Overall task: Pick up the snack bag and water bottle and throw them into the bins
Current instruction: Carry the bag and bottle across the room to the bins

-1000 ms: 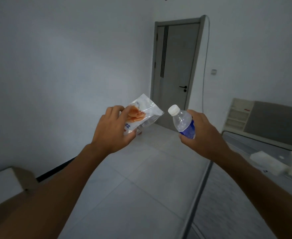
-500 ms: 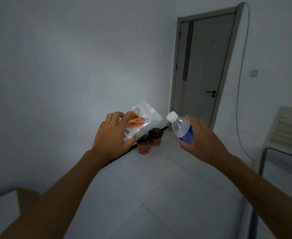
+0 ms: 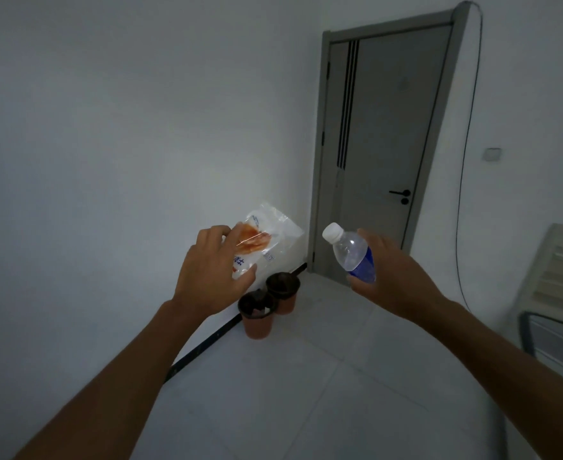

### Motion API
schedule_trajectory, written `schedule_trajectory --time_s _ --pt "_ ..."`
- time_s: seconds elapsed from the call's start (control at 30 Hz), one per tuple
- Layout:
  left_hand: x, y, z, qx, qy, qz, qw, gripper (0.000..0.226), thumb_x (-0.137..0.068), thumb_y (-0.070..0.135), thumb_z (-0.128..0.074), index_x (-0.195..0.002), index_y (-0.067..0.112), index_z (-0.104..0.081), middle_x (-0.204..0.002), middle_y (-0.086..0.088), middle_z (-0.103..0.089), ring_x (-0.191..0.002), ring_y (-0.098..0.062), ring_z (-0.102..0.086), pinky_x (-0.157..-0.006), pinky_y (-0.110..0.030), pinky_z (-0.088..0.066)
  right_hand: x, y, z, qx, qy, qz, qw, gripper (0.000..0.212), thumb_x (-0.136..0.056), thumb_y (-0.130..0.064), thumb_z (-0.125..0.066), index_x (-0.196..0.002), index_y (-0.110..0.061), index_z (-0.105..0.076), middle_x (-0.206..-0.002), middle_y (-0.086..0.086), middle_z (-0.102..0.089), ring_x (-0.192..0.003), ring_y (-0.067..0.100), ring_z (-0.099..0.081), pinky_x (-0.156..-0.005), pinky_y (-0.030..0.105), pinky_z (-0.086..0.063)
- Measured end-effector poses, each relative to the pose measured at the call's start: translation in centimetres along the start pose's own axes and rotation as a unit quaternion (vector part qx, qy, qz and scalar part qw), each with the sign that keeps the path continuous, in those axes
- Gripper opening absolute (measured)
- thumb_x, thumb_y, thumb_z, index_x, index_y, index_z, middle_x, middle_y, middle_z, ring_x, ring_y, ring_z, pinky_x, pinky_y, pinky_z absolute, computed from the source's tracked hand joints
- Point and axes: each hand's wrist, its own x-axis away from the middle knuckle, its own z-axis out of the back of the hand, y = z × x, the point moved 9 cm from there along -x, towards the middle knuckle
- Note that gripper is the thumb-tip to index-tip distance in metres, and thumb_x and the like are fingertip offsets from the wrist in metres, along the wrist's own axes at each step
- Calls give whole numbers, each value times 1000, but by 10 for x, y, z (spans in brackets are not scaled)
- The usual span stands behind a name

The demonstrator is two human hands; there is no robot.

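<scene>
Dim, bluish, wide-angle edge warping

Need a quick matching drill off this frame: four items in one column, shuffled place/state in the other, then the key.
Items:
1. snack bag
2. water bottle
3. two brown bins
4. door

Places/states:
A. shut, at the far end of the room
B. held in the right hand
C. on the floor by the wall, below the hands
D. held in the left hand

Pairs: 1-D, 2-B, 3-C, 4-A
</scene>
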Motion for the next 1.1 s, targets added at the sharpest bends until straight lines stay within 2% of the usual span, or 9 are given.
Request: schedule_trajectory --time_s 0.13,0.23,0.4,0.5,0.63,0.83,0.93,1.1 --pt "-68 -24 -64 -3 0 -24 1000 75 -76 51 -62 -138 14 -41 -120 -14 -53 -105 -31 -49 -73 -40 -50 -68 40 -29 6 13 -1 1000 82 -73 -34 -76 -140 -16 -31 -131 10 -51 -102 18 -53 -79 29 -47" --pt "-115 -41 -120 -4 -1 -34 999 75 -76 51 -62 -138 12 -42 -120 -14 -53 -106 -31 -48 -73 -40 -50 -117 81 -62 -5 18 -7 1000 81 -74 -34 -76 -139 -16 -32 -132 10 -51 -105 20 -54 -81 31 -49" --pt "-197 -80 -221 -11 -5 -6 1000 73 -78 52 -57 -138 14 -42 -118 -13 -52 -104 -28 -47 -71 -38 -50 -223 164 -120 -38 27 2 999 80 -74 -37 -75 -139 -16 -34 -132 8 -50 -108 21 -53 -83 30 -44" --pt "-261 -104 -273 -27 -8 15 999 73 -78 54 -53 -137 13 -42 -117 -13 -53 -104 -29 -48 -71 -39 -49 -300 217 -151 -63 9 7 998 77 -72 -37 -75 -136 -17 -36 -128 9 -52 -107 24 -54 -87 35 -47" --pt "-342 -132 -328 -34 8 30 999 72 -77 50 -59 -136 12 -45 -116 -15 -54 -103 -31 -49 -71 -38 -48 -393 267 -188 -77 -8 22 997 76 -72 -34 -74 -136 -15 -38 -128 9 -52 -108 24 -54 -89 38 -47" --pt "-438 -189 -427 -35 7 49 998 72 -77 49 -59 -136 11 -44 -116 -15 -54 -102 -31 -49 -70 -40 -49 -511 327 -258 -90 -31 32 995 75 -73 -35 -74 -136 -17 -37 -127 6 -51 -106 20 -52 -83 30 -43" --pt "-483 -226 -480 -42 16 43 998 73 -77 51 -58 -136 10 -45 -116 -16 -54 -101 -31 -49 -70 -39 -48 -565 352 -304 -85 -37 42 995 74 -73 -34 -74 -135 -15 -39 -124 8 -52 -106 22 -53 -86 34 -46" --pt "-564 -297 -548 -28 30 58 998 73 -77 50 -59 -135 9 -46 -115 -15 -54 -100 -30 -49 -69 -38 -47 -676 381 -368 -63 -38 60 995 75 -73 -36 -74 -135 -15 -39 -125 9 -53 -105 23 -54 -86 33 -46"
